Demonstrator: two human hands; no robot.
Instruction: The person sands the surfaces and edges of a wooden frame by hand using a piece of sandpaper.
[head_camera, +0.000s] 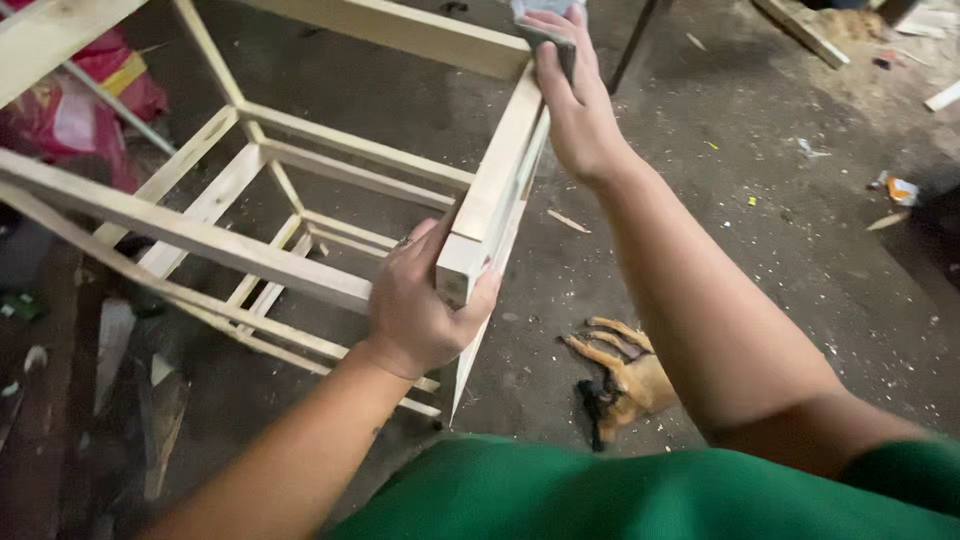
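Head view looks down past your green shirt (600, 495) at a pale wooden frame (300, 190) of slim rails and posts, tipped on its side over a dusty concrete floor (780, 260).

Your left hand (425, 305) is wrapped around the near end of the frame's closest post (495, 180), fingers curled over its left face and thumb pressed on the right side, so the grip is closed firmly on the wood. A ring shows on one finger.

Your right hand (575, 95) reaches further out along the same post, near the corner where it meets the top rail (400, 30). It lies flat, fingers stretched forward and held together, pressing a grey piece of sandpaper (545, 25) against the wood; the palm covers most of the sheet, and only its far edge peeks out beyond your fingertips.

On the floor just right of the frame, between your forearms, lies a worn brown and black work glove (620, 375). Wood chips and small offcuts are scattered about the concrete, and a loose plank (800, 30) sits at the upper right. A red and yellow bag (85, 110) rests behind the frame at the upper left.
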